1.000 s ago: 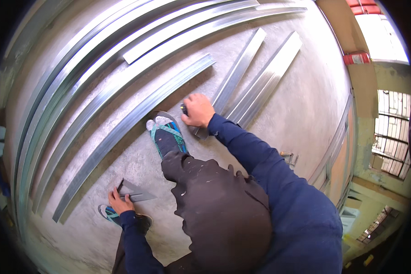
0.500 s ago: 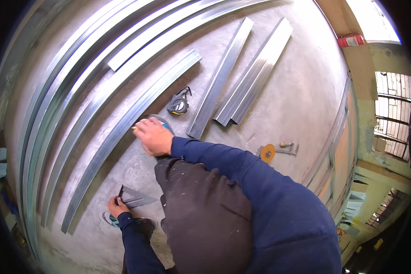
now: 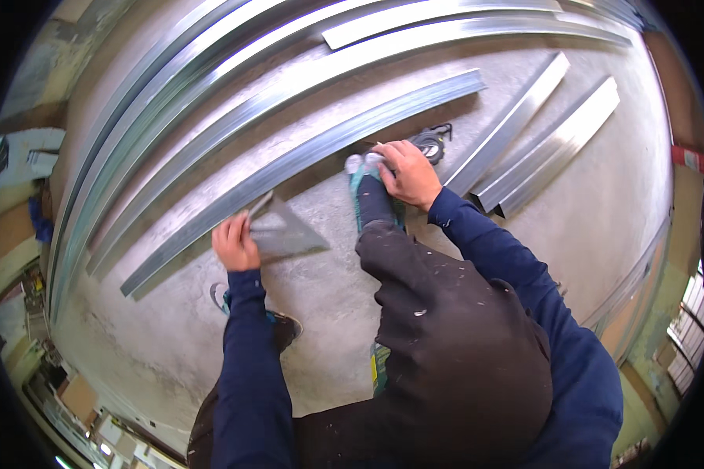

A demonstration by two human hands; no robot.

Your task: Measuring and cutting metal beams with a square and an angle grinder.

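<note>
My left hand pinches a grey triangular square by its edge. The square tilts close to the near side of a long metal channel lying on the floor. My right hand is closed just above the toes of my teal-strapped shoe, close to the same channel. A thin, pencil-like thing shows faintly at its fingertips; most of it is hidden by the fingers. A black tape measure lies right beside that hand, on the floor.
Several long metal channels lie side by side beyond the nearest one. To the right rest shorter channel pieces. A red fire extinguisher is at the far right wall. My other shoe stands below the left hand.
My left hand has carried the square up and away from the shoe, toward the channel. The right hand is now nearer the tape measure and toes. The whole view has turned.
</note>
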